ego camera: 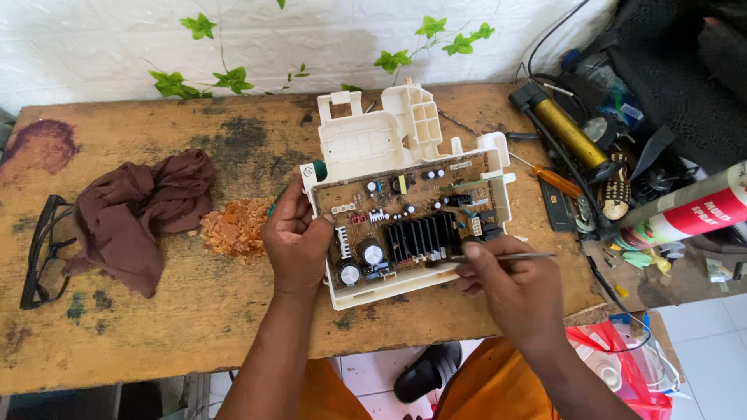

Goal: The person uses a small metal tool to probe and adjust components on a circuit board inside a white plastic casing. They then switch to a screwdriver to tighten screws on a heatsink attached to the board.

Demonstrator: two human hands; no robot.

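- Two hands are engaged: circuit board (408,225) is steadied by closed left hand (298,243).
- Thin metal probe (506,256) is pinched by right hand (506,292) beside black heatsink (420,237); prying seems underway, calling for gentle leverage.

Table (156,342) near edge: bare wood, open lane along the front, L to centre. L side blocked by brown cloth (140,210), glasses (43,249) at far L, crumb pile (233,227) just beside the board housing (405,187). Back strip behind cloth free up to wall. R side crowded: screwdriver (556,180), pump (564,128), sealant tube (692,210), cables; no clear way in there.
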